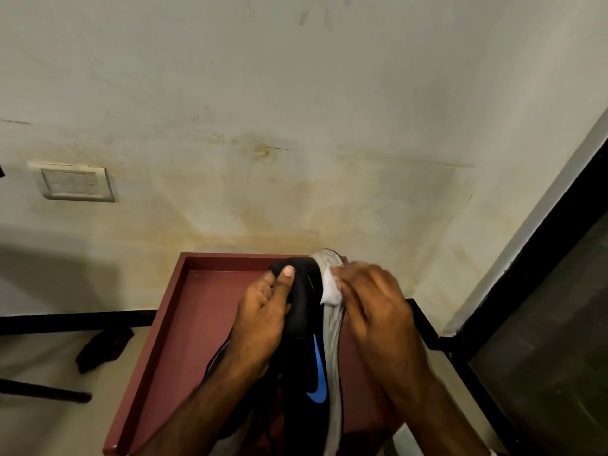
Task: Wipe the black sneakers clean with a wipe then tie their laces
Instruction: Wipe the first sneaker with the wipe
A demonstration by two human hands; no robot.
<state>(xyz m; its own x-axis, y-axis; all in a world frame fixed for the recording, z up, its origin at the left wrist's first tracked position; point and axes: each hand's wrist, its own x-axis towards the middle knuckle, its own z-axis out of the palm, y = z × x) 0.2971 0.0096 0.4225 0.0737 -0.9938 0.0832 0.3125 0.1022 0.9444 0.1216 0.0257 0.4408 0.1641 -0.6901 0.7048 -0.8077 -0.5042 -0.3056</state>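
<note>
Head view: wiping was under way, lacing not begun as far as could be seen. The left hand (263,319) was closed around the black sneaker (309,340), held above the red tabletop (184,324). The right hand (371,304) pinched a white wipe (330,287) against its grey sole (332,327). The sneaker's long axis ran away from the person, toe toward the wall (296,126).

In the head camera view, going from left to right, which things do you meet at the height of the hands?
Dark cloth on the floor → red tray rim → left hand → black sneaker → white wipe → right hand
</note>
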